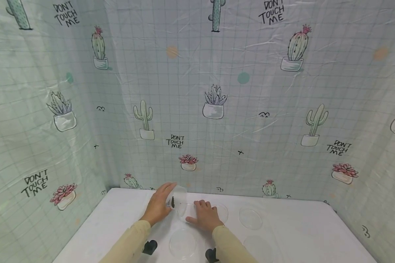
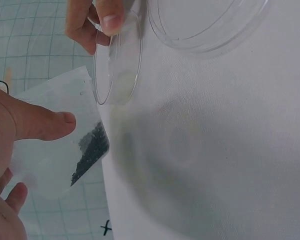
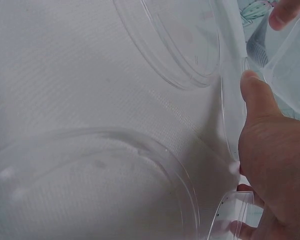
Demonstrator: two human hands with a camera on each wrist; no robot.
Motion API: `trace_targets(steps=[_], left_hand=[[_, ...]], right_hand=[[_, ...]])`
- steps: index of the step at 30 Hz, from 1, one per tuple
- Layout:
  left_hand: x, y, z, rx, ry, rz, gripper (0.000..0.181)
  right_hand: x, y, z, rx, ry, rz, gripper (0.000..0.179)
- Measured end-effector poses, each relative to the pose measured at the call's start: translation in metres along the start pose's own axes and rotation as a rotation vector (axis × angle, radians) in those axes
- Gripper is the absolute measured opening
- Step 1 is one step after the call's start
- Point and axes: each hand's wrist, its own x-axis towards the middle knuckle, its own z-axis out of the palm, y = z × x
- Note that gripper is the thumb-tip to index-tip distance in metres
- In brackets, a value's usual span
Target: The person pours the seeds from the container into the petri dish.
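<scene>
At the far side of the table, my left hand (image 1: 158, 205) grips a translucent plastic cup (image 1: 181, 194) tipped on its side. Dark grains (image 2: 92, 152) lie gathered in one corner of the cup, as the left wrist view shows. Just right of it, my right hand (image 1: 206, 216) holds a clear petri dish (image 2: 117, 75) by its rim, with the thumb and fingers at the edge. The cup's mouth faces toward this dish. Beyond the right fingers sits another clear dish (image 1: 222, 212), partly covered by the hand.
More clear round dishes lie on the white table (image 1: 303, 230): one dish (image 1: 250, 218) at the right, one (image 1: 183, 244) between my forearms, and a faint one (image 1: 258, 248) near the front. A cactus-printed sheet (image 1: 197, 80) hangs behind the table and along its sides.
</scene>
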Motion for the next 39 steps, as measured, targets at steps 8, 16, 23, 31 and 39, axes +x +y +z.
trace_targets(steps=[8, 16, 23, 31, 39], left_hand=[[0.0029, 0.001, 0.0015, 0.043, -0.008, 0.028, 0.09], [0.0043, 0.0009, 0.004, 0.063, -0.01, 0.057, 0.089], [0.0049, 0.0038, 0.0026, 0.077, -0.023, 0.062, 0.089], [0.0052, 0.0072, 0.0043, 0.098, -0.026, 0.09, 0.09], [0.006, 0.0094, 0.0055, 0.133, -0.02, 0.135, 0.09]], right_hand=[[0.003, 0.0012, -0.0001, 0.012, -0.027, 0.007, 0.073], [0.0009, 0.0004, -0.0017, 0.01, -0.024, 0.002, 0.071], [0.0007, -0.0012, -0.0041, 0.009, -0.023, 0.005, 0.07], [0.0003, -0.0006, -0.0032, 0.01, -0.022, 0.0, 0.07], [0.0, 0.0001, -0.0032, 0.009, -0.021, -0.009, 0.069]])
